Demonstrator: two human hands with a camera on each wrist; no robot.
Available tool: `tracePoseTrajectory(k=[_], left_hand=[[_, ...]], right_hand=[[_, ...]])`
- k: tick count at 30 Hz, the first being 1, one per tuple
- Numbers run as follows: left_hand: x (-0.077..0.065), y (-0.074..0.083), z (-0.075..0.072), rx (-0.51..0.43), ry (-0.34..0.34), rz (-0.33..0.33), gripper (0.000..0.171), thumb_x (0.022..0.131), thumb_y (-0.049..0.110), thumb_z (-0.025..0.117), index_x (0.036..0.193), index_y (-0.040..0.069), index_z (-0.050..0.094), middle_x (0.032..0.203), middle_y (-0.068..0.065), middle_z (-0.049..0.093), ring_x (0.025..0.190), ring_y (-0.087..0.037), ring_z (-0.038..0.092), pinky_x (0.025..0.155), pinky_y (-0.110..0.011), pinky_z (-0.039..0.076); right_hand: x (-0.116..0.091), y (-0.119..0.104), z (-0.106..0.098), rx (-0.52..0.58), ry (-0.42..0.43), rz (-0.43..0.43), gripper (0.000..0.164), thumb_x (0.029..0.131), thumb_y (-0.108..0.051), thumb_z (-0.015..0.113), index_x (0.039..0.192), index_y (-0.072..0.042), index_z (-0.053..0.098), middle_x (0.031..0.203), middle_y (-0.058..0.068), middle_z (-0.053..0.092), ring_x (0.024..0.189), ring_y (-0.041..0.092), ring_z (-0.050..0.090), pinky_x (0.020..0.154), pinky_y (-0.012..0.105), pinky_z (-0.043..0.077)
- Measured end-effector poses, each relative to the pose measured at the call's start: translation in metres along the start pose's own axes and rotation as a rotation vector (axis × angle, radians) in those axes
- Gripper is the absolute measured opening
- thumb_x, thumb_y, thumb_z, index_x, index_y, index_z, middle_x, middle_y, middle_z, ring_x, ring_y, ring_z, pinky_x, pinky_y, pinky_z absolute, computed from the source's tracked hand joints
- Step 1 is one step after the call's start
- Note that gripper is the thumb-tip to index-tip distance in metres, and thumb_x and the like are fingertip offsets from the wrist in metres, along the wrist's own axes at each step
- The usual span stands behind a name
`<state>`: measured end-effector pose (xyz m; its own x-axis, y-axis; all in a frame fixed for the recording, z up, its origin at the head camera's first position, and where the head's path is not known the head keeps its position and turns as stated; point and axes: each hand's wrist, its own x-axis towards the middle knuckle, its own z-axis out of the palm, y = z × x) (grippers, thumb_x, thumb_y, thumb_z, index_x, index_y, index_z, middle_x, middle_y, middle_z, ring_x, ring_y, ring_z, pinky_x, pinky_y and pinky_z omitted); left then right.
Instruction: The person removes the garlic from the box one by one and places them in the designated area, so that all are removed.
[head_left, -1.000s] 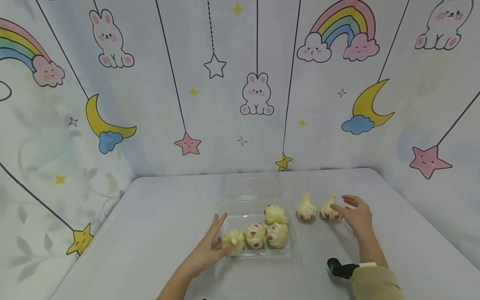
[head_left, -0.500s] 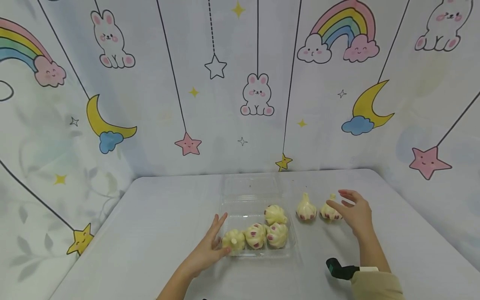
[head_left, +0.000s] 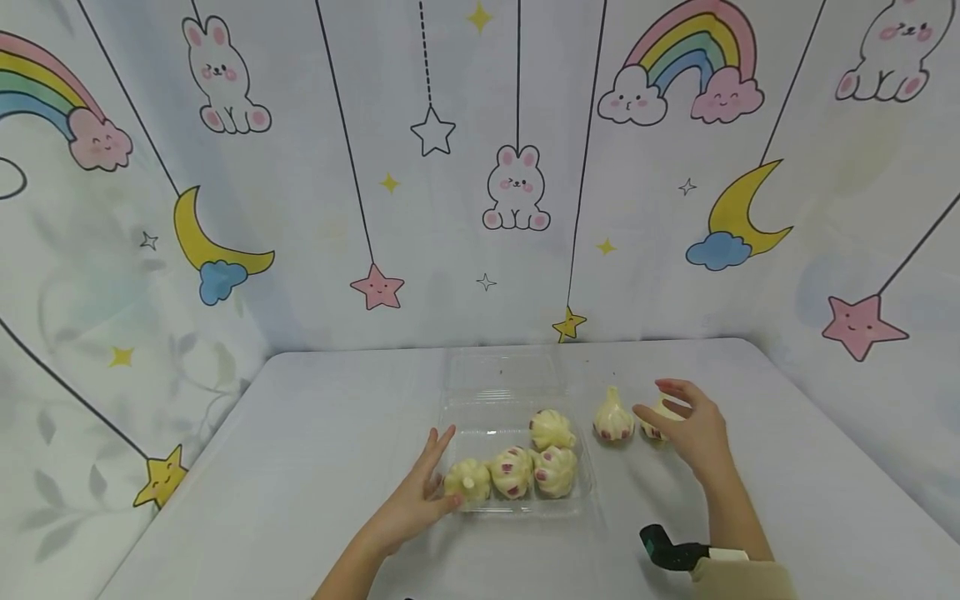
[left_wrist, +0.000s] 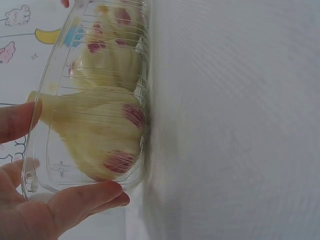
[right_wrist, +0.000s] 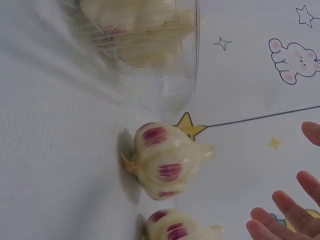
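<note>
My left hand [head_left: 408, 504] holds the near left corner of a clear plastic box [head_left: 517, 507], thumb at the rim and fingers against the end wall. Inside lie several pale garlic bulbs [head_left: 512, 472] with purple patches; the left wrist view shows one garlic bulb [left_wrist: 100, 132] right beside that thumb. To the right of the box, two garlic bulbs stand stem up on the table: one [head_left: 612, 419] closer to the box, the other [head_left: 652, 429] partly hidden behind my right hand [head_left: 696, 429]. That hand hovers with fingers spread and nothing in them.
The box's hinged clear lid [head_left: 501, 375] lies folded back toward the rear of the white table [head_left: 352, 417]. A cloth backdrop [head_left: 450, 208] printed with rabbits and stars rises behind. At my right wrist sits a black device [head_left: 671, 550].
My right hand has shifted left, now covering more of the rightmost garlic bulb. The left hand, the box and the bulbs stay in place.
</note>
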<state>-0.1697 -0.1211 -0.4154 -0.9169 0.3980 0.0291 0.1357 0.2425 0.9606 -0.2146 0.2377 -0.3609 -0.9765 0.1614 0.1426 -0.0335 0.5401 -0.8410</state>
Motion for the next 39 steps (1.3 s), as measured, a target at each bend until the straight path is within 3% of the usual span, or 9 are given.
tracePoseTrajectory(k=[24, 39], left_hand=[[-0.002, 0.003, 0.0, -0.003, 0.008, -0.003, 0.089, 0.081, -0.002, 0.061, 0.148, 0.023, 0.008, 0.147, -0.021, -0.021, 0.128, -0.055, 0.009, 0.102, -0.06, 0.019], [0.001, 0.0, 0.001, -0.011, 0.003, -0.01, 0.09, 0.081, -0.003, 0.061, 0.148, 0.024, 0.008, 0.147, -0.021, -0.022, 0.127, -0.056, 0.007, 0.102, -0.06, 0.018]], right_hand=[[-0.005, -0.031, 0.037, 0.043, -0.114, -0.021, 0.068, 0.079, -0.035, 0.071, 0.133, -0.007, 0.041, 0.138, 0.02, 0.038, 0.123, 0.039, 0.04, 0.089, 0.049, 0.046], [-0.004, -0.034, 0.062, 0.045, -0.163, -0.055, 0.064, 0.077, -0.032, 0.073, 0.13, -0.009, 0.045, 0.135, 0.019, 0.041, 0.12, 0.038, 0.044, 0.09, 0.051, 0.045]])
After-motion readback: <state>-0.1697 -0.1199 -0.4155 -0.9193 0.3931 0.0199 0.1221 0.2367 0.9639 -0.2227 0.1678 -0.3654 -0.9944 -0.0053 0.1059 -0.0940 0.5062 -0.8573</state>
